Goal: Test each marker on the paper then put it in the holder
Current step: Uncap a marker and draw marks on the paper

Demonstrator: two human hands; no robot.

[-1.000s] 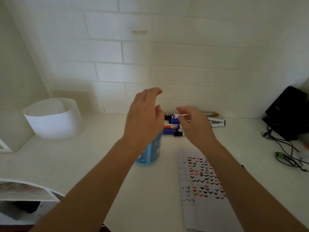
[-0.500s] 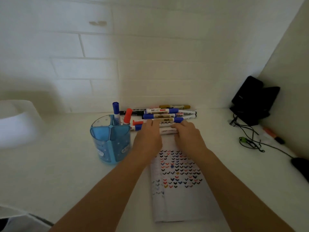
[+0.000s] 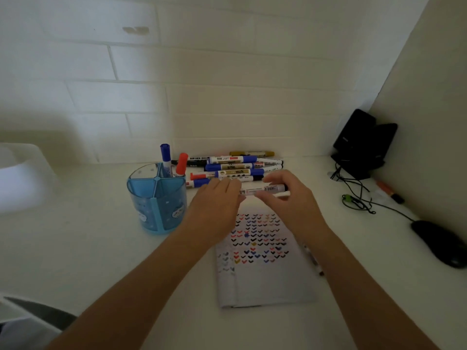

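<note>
A white-barrelled marker (image 3: 265, 191) lies level just above the top edge of the paper. My right hand (image 3: 290, 198) grips its right half, and the pale end pokes out past the fingers. My left hand (image 3: 217, 200) holds the marker's left end with its fingertips; the cap is hidden under them. The paper (image 3: 262, 269) carries several rows of small coloured tick marks. A blue divided holder (image 3: 156, 200) stands left of my left hand with a blue-capped marker (image 3: 165, 157) and a red-capped marker (image 3: 182, 164) upright in it. Several more markers (image 3: 235, 168) lie piled behind my hands.
A black mouse (image 3: 439, 243) lies at the right, with black cables (image 3: 353, 198), an orange highlighter (image 3: 389, 192) and a black device (image 3: 361, 145) in the right corner. A white tub (image 3: 17, 178) stands far left. A pen (image 3: 316, 261) lies beside the paper under my right forearm.
Both hands came down onto the front marker of the pile and now hold it slightly nearer me. My view has swung right and down.
</note>
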